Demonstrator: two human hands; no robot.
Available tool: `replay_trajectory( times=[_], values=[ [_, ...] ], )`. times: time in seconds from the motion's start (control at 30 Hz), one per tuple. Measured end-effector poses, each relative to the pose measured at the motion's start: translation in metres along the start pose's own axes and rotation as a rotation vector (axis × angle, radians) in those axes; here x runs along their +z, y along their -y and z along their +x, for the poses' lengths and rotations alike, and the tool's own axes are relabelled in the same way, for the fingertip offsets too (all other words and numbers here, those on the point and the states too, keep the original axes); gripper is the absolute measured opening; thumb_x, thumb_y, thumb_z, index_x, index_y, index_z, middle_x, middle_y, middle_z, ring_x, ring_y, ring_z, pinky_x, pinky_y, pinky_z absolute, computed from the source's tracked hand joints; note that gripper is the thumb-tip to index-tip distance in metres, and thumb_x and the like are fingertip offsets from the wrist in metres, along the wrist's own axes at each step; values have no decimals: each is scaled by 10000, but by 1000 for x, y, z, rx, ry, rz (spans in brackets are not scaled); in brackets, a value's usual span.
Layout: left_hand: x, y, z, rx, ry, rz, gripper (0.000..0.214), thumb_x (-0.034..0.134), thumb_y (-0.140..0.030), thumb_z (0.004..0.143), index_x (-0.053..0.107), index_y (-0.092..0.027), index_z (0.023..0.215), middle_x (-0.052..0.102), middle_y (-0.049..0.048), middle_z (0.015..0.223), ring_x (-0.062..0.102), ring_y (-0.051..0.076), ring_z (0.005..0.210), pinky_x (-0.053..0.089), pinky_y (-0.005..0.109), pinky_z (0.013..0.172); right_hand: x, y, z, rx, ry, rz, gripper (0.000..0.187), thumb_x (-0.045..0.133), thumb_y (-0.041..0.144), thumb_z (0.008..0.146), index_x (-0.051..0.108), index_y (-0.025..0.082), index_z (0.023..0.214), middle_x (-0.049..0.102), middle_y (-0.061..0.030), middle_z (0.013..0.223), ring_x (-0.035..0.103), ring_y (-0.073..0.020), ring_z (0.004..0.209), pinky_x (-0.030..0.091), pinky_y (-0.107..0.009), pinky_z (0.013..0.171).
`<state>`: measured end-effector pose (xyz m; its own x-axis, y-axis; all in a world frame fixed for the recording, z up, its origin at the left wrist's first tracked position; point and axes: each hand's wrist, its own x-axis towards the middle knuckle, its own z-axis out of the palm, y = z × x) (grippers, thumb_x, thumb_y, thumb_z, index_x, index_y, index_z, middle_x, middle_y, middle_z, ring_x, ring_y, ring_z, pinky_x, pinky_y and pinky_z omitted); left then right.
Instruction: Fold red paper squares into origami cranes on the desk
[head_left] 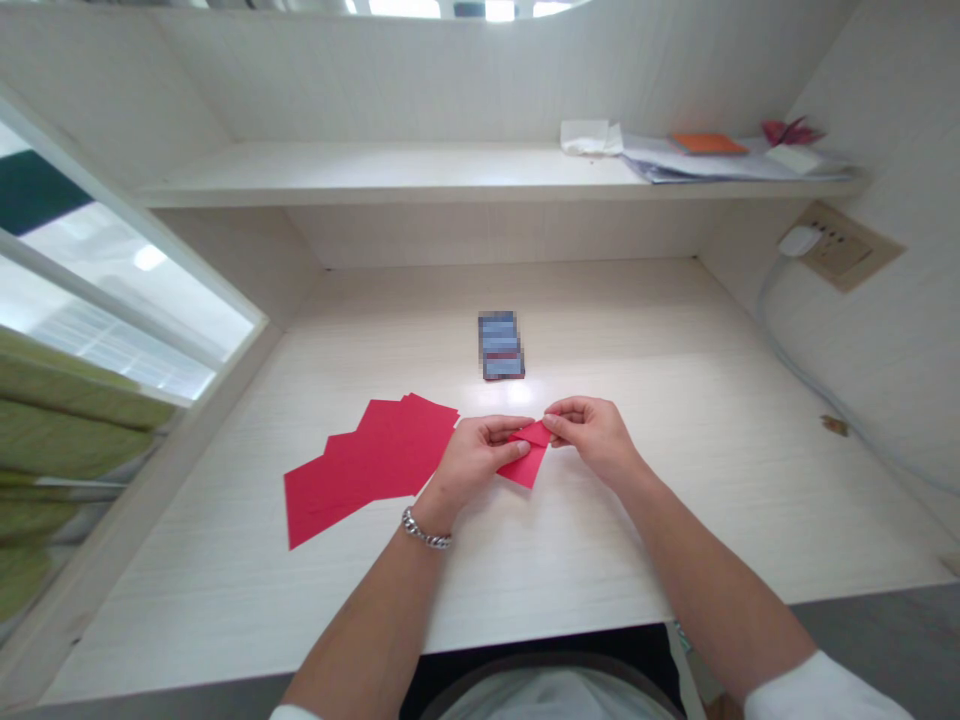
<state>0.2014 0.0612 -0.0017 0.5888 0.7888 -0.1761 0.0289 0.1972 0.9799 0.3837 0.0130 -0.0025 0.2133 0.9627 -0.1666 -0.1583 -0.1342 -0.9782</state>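
Note:
A small folded piece of red paper point(529, 466) is between my two hands over the pale desk. My left hand point(474, 458), with a chain bracelet at the wrist, grips its left side, the thumb on top and the fingers along the far edge. At the paper's upper right corner, my right hand point(591, 430) pinches a folded flap between thumb and forefinger. Just left of my left hand lies a fan of overlapping red paper sheets point(375, 450), partly covered by that hand.
A phone point(501, 345) with a blurred-out screen lies beyond my hands. Papers point(675, 165) and an orange piece point(707, 145) rest on the shelf point(375, 165). On the right wall, a white charger point(799, 240) is plugged in, its cable point(795, 370) trailing down the desk's right side.

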Motion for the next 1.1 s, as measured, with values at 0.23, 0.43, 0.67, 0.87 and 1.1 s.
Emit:
replay_trajectory(
  times=[0.23,0.43,0.67,0.87,1.1],
  values=[
    [2,0,0,-5,27,-35,411,769,-286,707,697,-155,1090,725,121,1060,687,213,887,547,316,778,2,1,-1,-64,-28,-82,268,779,350,649,680,140,783,684,-30,638,638,-153,568,541,-279,556],
    [3,-3,1,21,-20,105,299,660,-409,796,747,-142,900,745,100,937,668,196,787,507,261,647,4,1,-4,-96,-18,-138,227,754,339,677,680,152,783,680,-29,647,634,-157,572,535,-287,563],
    [5,-3,2,32,-55,136,293,667,-410,782,734,-129,830,734,84,814,633,164,683,469,239,581,6,1,-5,-94,-3,-142,235,754,352,677,680,154,782,683,-35,665,637,-164,589,536,-293,572],
    [8,0,1,82,-107,200,290,663,-417,782,725,-136,818,730,80,785,634,164,664,467,237,559,5,1,-5,-39,28,-102,268,756,362,678,670,147,813,672,-27,654,634,-154,595,536,-282,565],
    [8,-1,-1,97,-67,241,266,656,-399,791,740,-151,835,742,79,834,661,192,740,495,254,620,3,0,-4,17,132,-178,283,735,410,692,687,137,751,656,-22,617,584,-123,527,493,-257,525]
  ],
)
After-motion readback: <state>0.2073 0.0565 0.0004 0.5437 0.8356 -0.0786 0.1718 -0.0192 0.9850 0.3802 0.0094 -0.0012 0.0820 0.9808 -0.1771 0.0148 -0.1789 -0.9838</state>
